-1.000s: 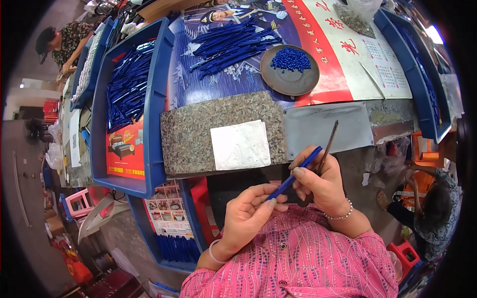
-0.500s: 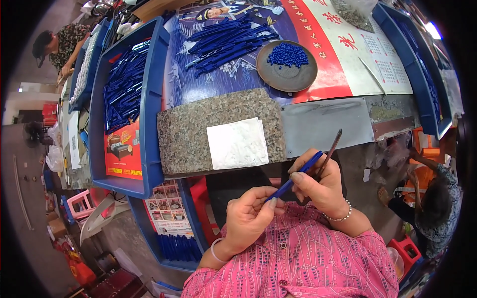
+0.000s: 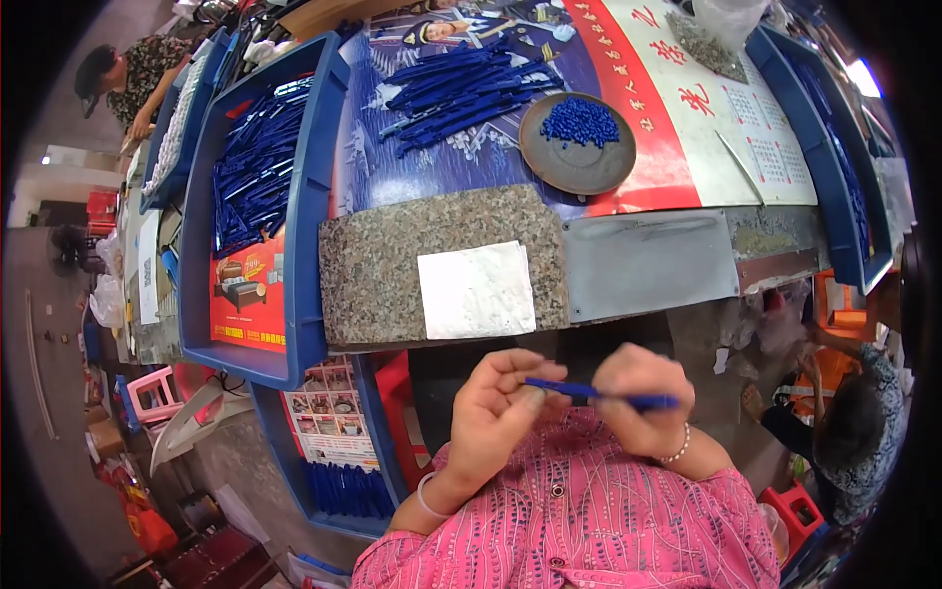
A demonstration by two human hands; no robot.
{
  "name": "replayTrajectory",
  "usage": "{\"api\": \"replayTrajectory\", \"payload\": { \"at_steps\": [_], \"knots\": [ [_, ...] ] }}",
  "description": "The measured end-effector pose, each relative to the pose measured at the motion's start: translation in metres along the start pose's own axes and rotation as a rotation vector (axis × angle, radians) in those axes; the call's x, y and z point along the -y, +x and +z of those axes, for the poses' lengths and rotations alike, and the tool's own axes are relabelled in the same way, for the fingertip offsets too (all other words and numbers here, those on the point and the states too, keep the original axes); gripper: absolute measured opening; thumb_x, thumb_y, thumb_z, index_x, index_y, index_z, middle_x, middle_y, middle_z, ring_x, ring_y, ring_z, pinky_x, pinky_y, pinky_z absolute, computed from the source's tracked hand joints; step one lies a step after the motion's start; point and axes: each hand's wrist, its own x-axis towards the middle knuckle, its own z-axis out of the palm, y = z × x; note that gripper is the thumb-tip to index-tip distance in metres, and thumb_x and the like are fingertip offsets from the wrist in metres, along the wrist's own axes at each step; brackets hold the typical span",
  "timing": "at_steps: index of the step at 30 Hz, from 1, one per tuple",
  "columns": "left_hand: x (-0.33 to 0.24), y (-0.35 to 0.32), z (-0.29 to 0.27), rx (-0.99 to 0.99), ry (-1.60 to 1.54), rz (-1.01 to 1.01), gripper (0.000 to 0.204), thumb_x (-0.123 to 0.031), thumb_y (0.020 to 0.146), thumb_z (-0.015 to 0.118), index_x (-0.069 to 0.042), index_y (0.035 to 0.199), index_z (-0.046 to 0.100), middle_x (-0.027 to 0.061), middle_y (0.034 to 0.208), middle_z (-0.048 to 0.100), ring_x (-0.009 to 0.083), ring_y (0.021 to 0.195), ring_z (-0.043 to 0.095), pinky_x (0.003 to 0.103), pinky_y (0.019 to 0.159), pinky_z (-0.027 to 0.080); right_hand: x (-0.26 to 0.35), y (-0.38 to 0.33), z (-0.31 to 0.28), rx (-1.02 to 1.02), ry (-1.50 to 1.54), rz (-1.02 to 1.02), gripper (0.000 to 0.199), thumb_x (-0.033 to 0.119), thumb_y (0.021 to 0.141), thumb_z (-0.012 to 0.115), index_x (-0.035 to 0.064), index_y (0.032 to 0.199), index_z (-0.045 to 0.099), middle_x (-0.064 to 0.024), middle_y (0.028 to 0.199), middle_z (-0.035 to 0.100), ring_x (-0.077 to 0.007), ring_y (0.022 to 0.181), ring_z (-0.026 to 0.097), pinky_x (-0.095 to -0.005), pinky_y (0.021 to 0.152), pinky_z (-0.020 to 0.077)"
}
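Note:
Between my two hands, level in front of my chest, is a slim blue pen (image 3: 561, 388). My left hand (image 3: 500, 407) pinches its left end with thumb and fingertips. My right hand (image 3: 640, 401), smeared by motion, is closed around its right part, and a blue end sticks out past the fingers. Just beyond my hands lies a folded white paper (image 3: 477, 292) on a speckled stone slab (image 3: 378, 265). Farther off is a brown round dish (image 3: 579, 175) holding many tiny blue pieces (image 3: 581, 123). Beside the dish lies a loose pile of blue pens (image 3: 466, 93).
At left stands a blue tray (image 3: 312, 236) of blue pens; a lower blue tray (image 3: 383, 461) holds more. Another blue tray (image 3: 834, 167) is at far right. A thin metal rod (image 3: 738, 167) lies on the poster-covered table. Other people (image 3: 863, 422) sit at right and stand at far left.
The pen has swung from slanting to nearly level. My right hand has turned and moved down, and the thin dark-tipped tool it held no longer shows. My left hand has risen slightly.

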Motion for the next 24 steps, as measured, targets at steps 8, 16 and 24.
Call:
{"api": "replayTrajectory", "payload": {
  "at_steps": [8,16,24],
  "knots": [
    [0.002,-0.004,-0.005,0.214,-0.392,-0.190,0.027,-0.013,0.093,0.048,0.003,0.114,0.052,0.0133,0.114,0.057,0.0182,0.101,0.057,0.030,0.090,0.045,-0.004,-0.014,0.007,0.278,-0.452,-0.468,0.036,0.002,0.061,0.065,0.0076,0.096,0.061,-0.0076,0.089,0.060,-0.0152,0.051,0.054,-0.0238,0.041,0.0402],
    [-0.008,-0.011,-0.004,0.113,0.099,-0.059,0.021,-0.007,0.093,0.044,0.004,0.110,0.049,0.0094,0.086,0.063,0.0102,0.080,0.058,0.022,0.075,0.045,0.011,-0.026,0.000,0.034,-0.121,0.127,0.022,-0.010,0.077,0.050,-0.0012,0.096,0.055,-0.0129,0.083,0.059,-0.0103,0.054,0.053,-0.0217,0.047,0.0423],
    [-0.008,-0.012,-0.003,0.213,0.318,-0.118,0.023,-0.002,0.089,0.046,0.006,0.111,0.045,0.0070,0.075,0.063,0.0079,0.067,0.057,0.020,0.065,0.045,0.007,0.002,0.010,-0.101,0.432,0.857,0.024,0.008,0.081,0.059,-0.0060,0.100,0.052,-0.0062,0.072,0.057,-0.0059,0.045,0.046,-0.0180,0.040,0.0372]
  ]
}}
